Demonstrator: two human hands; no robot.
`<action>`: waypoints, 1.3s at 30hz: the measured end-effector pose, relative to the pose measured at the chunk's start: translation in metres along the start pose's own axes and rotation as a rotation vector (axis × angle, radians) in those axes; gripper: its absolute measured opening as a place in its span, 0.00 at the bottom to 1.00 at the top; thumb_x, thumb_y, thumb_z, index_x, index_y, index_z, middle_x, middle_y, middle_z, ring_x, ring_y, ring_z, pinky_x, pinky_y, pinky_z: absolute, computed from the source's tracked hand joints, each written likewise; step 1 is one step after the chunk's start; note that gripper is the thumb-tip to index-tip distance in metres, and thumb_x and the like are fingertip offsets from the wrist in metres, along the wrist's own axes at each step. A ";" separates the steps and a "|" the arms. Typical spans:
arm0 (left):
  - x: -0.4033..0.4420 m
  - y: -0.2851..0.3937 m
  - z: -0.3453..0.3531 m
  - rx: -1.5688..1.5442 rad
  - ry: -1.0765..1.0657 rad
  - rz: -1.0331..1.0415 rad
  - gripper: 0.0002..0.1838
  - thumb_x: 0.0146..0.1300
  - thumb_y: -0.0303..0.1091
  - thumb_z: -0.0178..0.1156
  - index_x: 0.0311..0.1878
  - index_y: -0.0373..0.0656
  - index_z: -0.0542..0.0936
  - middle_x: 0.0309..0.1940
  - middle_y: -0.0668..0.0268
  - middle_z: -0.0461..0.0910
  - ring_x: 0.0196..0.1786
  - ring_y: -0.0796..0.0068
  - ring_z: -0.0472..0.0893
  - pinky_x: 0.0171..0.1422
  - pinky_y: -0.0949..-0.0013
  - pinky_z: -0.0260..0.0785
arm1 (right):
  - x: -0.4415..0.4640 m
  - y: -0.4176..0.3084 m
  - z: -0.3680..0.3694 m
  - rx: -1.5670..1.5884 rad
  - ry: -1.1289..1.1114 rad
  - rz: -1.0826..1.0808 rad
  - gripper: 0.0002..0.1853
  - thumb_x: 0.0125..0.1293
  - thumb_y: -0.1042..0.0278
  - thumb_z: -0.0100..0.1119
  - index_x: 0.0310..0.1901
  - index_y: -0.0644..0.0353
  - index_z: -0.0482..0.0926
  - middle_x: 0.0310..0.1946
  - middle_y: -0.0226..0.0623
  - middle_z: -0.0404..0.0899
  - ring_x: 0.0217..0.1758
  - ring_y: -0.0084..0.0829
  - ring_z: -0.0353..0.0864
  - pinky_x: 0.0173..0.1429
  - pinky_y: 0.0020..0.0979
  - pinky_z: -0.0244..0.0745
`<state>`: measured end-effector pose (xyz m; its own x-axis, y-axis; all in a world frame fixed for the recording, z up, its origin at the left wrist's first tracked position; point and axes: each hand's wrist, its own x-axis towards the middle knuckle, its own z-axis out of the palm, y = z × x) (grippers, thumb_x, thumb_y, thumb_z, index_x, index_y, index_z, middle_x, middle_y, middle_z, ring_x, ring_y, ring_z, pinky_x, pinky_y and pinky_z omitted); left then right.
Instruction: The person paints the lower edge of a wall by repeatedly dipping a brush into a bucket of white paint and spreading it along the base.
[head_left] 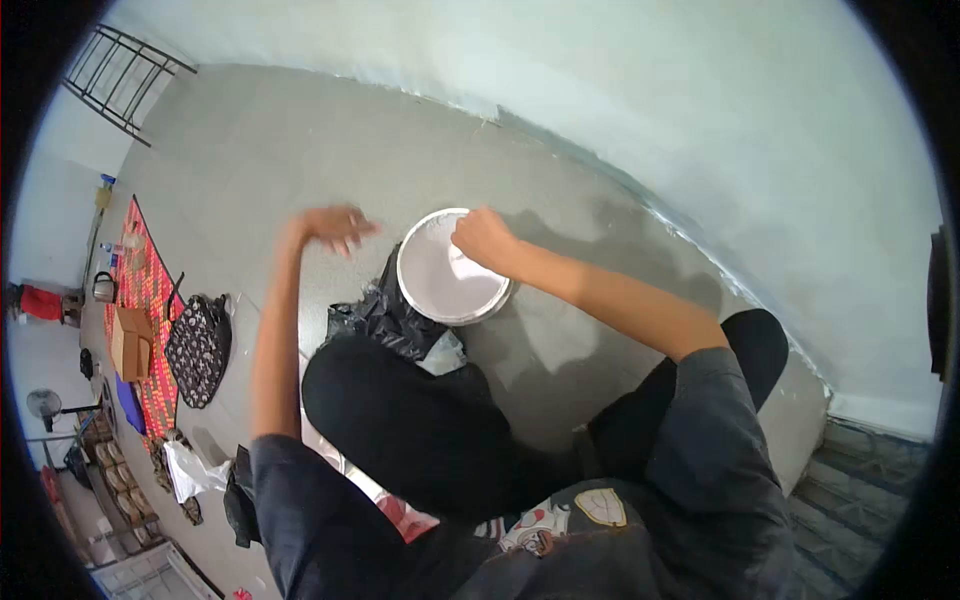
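Observation:
A white bucket (pixel 422 275) stands on the floor in front of my folded legs, its inside pale and whitish. My right hand (pixel 485 240) is closed in a fist over the bucket's far right rim. A bright white patch shows just below that fist; whether it is something held or part of the bucket, I cannot make out. To the left of the bucket, my left hand (pixel 338 228) hangs in the air, smeared by motion, with its fingers apart and nothing visible in them. Crumpled black plastic (pixel 385 318) lies against the bucket's near left side.
A pale wall (pixel 640 90) runs along the far and right sides. Off to the left are a patterned black bag (pixel 199 350), a cardboard box (pixel 131 343) and a red striped mat (pixel 160 300). A metal rack (pixel 125 75) stands at the upper left.

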<state>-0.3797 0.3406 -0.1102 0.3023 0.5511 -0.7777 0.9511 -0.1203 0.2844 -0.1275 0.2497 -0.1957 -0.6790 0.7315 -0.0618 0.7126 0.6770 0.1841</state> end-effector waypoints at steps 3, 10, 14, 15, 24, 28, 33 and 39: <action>0.010 0.036 -0.041 0.346 0.481 0.010 0.30 0.60 0.56 0.54 0.50 0.35 0.75 0.38 0.55 0.81 0.33 0.66 0.83 0.41 0.56 0.74 | 0.014 -0.008 0.012 -0.062 -0.053 0.005 0.05 0.55 0.67 0.56 0.24 0.49 0.81 0.27 0.29 0.81 0.33 0.27 0.81 0.30 0.29 0.69; 0.004 0.133 -0.038 0.299 0.141 -0.140 0.26 0.60 0.52 0.56 0.51 0.40 0.76 0.45 0.55 0.80 0.46 0.60 0.80 0.50 0.57 0.71 | 0.021 -0.017 0.024 -0.008 -0.070 -0.028 0.06 0.54 0.68 0.56 0.29 0.52 0.83 0.31 0.32 0.83 0.36 0.30 0.84 0.34 0.32 0.76; 0.045 0.103 -0.010 0.496 0.344 0.083 0.24 0.60 0.50 0.56 0.50 0.40 0.76 0.46 0.61 0.79 0.37 0.68 0.81 0.43 0.60 0.73 | 0.018 -0.036 0.045 0.097 0.029 -0.037 0.06 0.54 0.69 0.56 0.28 0.53 0.84 0.31 0.34 0.83 0.32 0.31 0.84 0.32 0.32 0.77; 0.038 0.103 -0.014 0.414 0.227 0.048 0.24 0.60 0.51 0.56 0.50 0.39 0.76 0.45 0.61 0.79 0.36 0.68 0.81 0.42 0.60 0.73 | 0.014 -0.043 0.041 0.100 0.023 -0.032 0.06 0.53 0.69 0.55 0.28 0.53 0.84 0.30 0.34 0.83 0.32 0.31 0.84 0.32 0.33 0.77; 0.029 0.066 -0.038 0.376 0.197 -0.104 0.32 0.59 0.53 0.57 0.62 0.44 0.69 0.42 0.63 0.81 0.37 0.71 0.80 0.40 0.66 0.72 | 0.009 -0.061 0.037 0.161 0.033 0.030 0.06 0.51 0.70 0.56 0.23 0.55 0.83 0.24 0.36 0.82 0.29 0.33 0.84 0.30 0.34 0.78; 0.026 0.064 -0.038 0.254 0.151 -0.059 0.31 0.60 0.53 0.56 0.61 0.44 0.69 0.44 0.63 0.81 0.40 0.72 0.81 0.43 0.68 0.73 | 0.001 -0.062 0.032 0.204 0.015 0.070 0.06 0.51 0.69 0.56 0.23 0.58 0.82 0.23 0.39 0.81 0.28 0.33 0.84 0.30 0.35 0.78; 0.037 0.052 -0.049 0.227 0.178 -0.039 0.30 0.61 0.52 0.55 0.61 0.43 0.69 0.45 0.63 0.80 0.40 0.73 0.81 0.43 0.68 0.73 | -0.039 -0.018 -0.022 0.596 0.114 0.337 0.11 0.57 0.65 0.57 0.25 0.64 0.81 0.24 0.47 0.80 0.32 0.43 0.83 0.33 0.38 0.76; 0.033 0.055 -0.045 0.207 0.102 -0.091 0.25 0.62 0.46 0.54 0.59 0.42 0.71 0.42 0.65 0.80 0.39 0.74 0.80 0.41 0.67 0.73 | -0.071 0.018 -0.022 0.769 0.167 0.595 0.21 0.60 0.56 0.59 0.23 0.70 0.78 0.22 0.50 0.78 0.27 0.48 0.77 0.31 0.38 0.72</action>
<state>-0.3205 0.3894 -0.0953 0.2169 0.6470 -0.7310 0.9699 -0.2275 0.0864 -0.0706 0.2081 -0.1669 -0.1468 0.9890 -0.0157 0.8264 0.1139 -0.5515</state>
